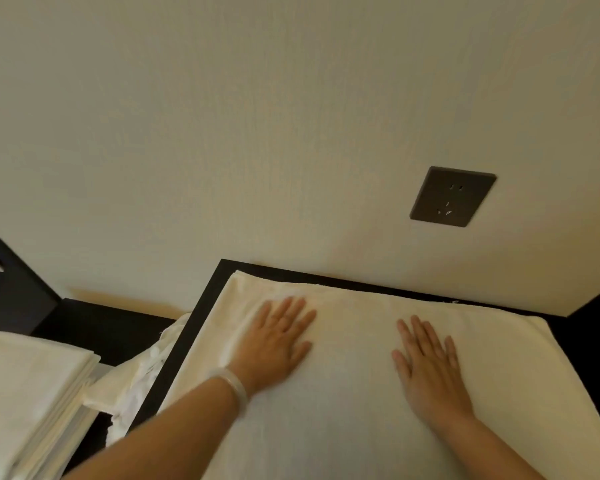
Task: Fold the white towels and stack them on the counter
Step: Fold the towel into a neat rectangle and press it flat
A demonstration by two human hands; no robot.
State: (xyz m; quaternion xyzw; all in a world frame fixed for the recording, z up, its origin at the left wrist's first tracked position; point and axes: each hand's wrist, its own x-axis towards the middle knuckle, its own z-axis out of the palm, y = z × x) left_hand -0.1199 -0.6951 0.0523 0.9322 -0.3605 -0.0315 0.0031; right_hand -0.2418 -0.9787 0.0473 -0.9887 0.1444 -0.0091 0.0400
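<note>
Left hand (278, 337) and right hand (426, 362): flat, fingers spread, palms pressed on towel (343, 403). Towel under both palms, spread over desk (194, 323), far edge just beyond both hands.

Step in hand, as judged: smoothing before next fold. Sweep outward from centre with even pressure. Flatten wrinkles ahead of left hand. Keep edges square to desk.

Stack (25, 393) of folded towels well left of left hand, crumpled towel (136, 375) between. Socket (452, 197) beyond right hand. No brand, label or writing legible.
</note>
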